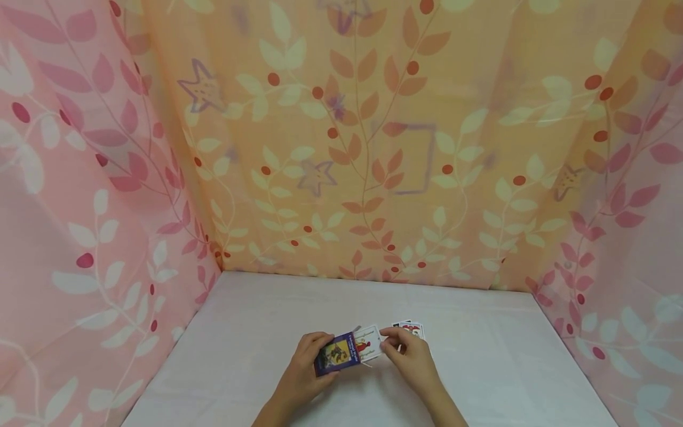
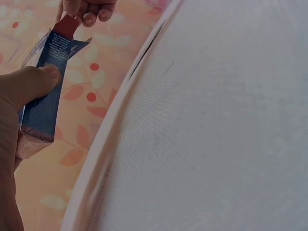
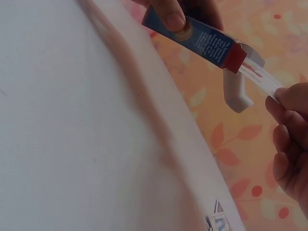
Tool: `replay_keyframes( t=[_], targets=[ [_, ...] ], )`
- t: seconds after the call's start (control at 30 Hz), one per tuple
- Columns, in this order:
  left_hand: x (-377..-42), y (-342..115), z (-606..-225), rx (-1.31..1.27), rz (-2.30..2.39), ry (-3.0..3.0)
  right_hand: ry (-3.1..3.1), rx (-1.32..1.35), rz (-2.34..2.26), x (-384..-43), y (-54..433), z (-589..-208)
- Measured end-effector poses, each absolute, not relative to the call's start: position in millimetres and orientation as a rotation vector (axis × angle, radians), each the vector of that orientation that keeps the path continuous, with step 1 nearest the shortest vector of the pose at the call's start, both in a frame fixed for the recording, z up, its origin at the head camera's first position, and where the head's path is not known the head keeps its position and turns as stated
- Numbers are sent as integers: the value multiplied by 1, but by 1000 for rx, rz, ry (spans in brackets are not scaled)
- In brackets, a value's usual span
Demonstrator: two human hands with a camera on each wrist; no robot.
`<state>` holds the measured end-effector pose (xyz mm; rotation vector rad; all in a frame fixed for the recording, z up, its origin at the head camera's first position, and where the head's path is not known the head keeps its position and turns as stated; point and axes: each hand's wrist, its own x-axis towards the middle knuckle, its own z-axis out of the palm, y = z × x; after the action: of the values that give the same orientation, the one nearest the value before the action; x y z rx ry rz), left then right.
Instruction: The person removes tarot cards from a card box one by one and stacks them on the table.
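Observation:
My left hand (image 1: 305, 375) grips a dark blue card box (image 1: 337, 354) with a yellow picture on its front, thumb along one narrow side. Its open end faces right, with a red flap (image 3: 236, 57) and a white flap (image 3: 235, 94) folded out. White cards (image 1: 369, 343) with a red figure stick partly out of that end. Thumb and fingers of my right hand (image 1: 415, 360) pinch the outer end of the cards. In the left wrist view, the box (image 2: 42, 108) shows its printed blue side; most of the right hand (image 2: 89, 8) is cut off at the top.
A small pile of cards (image 1: 412, 327) lies on the white table (image 1: 277, 308) just beyond the right hand. An orange leaf-patterned curtain (image 1: 341, 207) hangs behind the table, and pink patterned curtains (image 1: 123, 249) stand on both sides.

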<state>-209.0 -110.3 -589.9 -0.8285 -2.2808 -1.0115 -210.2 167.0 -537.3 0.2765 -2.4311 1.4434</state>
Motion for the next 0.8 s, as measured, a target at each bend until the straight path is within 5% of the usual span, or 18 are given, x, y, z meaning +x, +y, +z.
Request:
replay_keyframes(
  t=[0.8],
  targets=[
    [-207,-109,-587,-769,-1055,-2372,-2401,270,1449,-213,186,-529]
  ],
)
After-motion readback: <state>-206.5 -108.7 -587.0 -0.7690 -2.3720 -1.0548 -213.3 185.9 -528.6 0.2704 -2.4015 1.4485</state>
